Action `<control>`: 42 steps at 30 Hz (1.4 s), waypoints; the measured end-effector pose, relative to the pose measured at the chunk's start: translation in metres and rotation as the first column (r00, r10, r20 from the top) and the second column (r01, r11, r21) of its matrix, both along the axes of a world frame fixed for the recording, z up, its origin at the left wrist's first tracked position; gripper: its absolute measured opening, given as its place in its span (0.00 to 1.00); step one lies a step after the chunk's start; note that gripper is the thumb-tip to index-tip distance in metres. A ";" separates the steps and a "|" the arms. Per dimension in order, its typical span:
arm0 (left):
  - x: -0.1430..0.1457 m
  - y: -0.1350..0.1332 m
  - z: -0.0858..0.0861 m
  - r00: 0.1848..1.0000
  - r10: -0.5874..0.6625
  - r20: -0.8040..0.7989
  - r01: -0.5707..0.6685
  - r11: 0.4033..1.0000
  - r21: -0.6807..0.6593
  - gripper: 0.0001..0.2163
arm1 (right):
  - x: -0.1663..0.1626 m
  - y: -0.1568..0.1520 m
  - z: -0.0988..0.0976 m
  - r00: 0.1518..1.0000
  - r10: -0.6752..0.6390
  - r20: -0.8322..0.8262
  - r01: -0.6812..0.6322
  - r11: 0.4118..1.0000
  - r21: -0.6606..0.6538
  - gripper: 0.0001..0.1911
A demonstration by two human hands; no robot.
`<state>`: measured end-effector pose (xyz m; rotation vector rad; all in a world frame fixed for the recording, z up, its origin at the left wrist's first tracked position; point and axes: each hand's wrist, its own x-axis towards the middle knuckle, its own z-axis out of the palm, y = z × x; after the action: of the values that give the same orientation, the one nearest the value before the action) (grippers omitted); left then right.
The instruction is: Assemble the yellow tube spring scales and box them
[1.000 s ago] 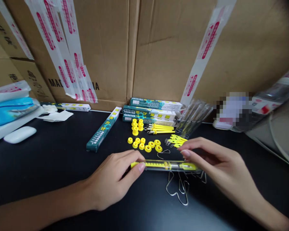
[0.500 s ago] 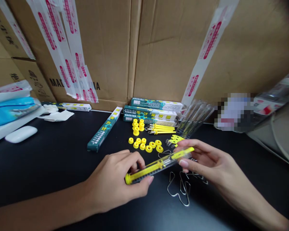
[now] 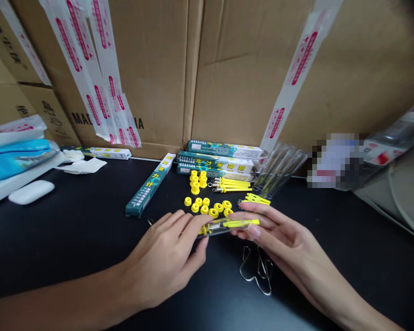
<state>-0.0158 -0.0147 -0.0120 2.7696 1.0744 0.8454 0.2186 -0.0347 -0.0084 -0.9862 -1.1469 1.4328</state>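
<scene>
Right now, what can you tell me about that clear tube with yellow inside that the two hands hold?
The clear tube looks like see-through plastic, slim and straight, with a yellow strip inside and a small metal-looking piece near its left end. It lies almost level over the black table. The left hand pinches its left end with the fingertips; the right hand holds its right end. Yellow rings lie just behind it, bent wire hooks in front.

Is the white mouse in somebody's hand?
No, the white mouse lies on the black table, far from the left hand and right hand.
</scene>
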 end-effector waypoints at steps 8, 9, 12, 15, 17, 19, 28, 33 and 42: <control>0.001 0.003 0.001 0.998 -0.003 -0.059 0.000 0.999 -0.049 0.12 | -0.016 -0.002 -0.001 0.988 0.154 -0.023 -0.154 0.988 0.013 0.17; 0.001 0.003 0.002 0.998 0.012 -0.064 -0.018 0.995 -0.096 0.11 | -0.016 -0.002 -0.001 0.987 0.163 -0.005 -0.163 0.986 0.021 0.18; 0.001 0.001 0.005 0.997 0.038 -0.066 -0.049 0.985 -0.168 0.10 | -0.011 -0.003 -0.001 0.984 0.100 0.149 -0.122 0.981 0.148 0.19; 0.000 0.000 0.007 0.999 0.029 -0.037 -0.036 0.982 -0.185 0.12 | -0.004 0.005 0.002 0.894 -0.112 0.434 -0.065 0.926 0.372 0.15; -0.001 0.000 0.007 0.999 0.030 0.014 -0.027 0.978 -0.206 0.13 | -0.002 0.017 0.006 0.743 -0.276 0.609 -0.092 0.860 0.502 0.11; -0.002 0.000 0.008 0.994 0.031 0.102 -0.005 0.970 -0.241 0.12 | -0.006 0.033 0.009 0.591 -0.390 0.706 -0.168 0.797 0.580 0.10; -0.002 0.000 0.017 0.894 0.165 0.416 0.044 0.893 -0.448 0.09 | -0.041 0.098 -0.001 0.495 -0.417 0.762 -0.276 0.757 0.593 0.12; -0.001 0.003 0.009 0.820 0.228 0.524 0.145 0.804 -0.577 0.11 | -0.051 0.109 -0.006 0.531 -0.414 0.739 -0.230 0.770 0.596 0.05; 0.001 0.004 0.012 0.848 0.251 0.468 0.149 0.734 -0.663 0.17 | -0.029 0.079 0.007 0.772 -0.351 0.531 -0.042 0.804 0.593 0.08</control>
<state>-0.0145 -0.0104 0.0002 1.7478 1.0626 0.9051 0.1894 0.0444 -0.0011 -1.0978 -1.7942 0.5136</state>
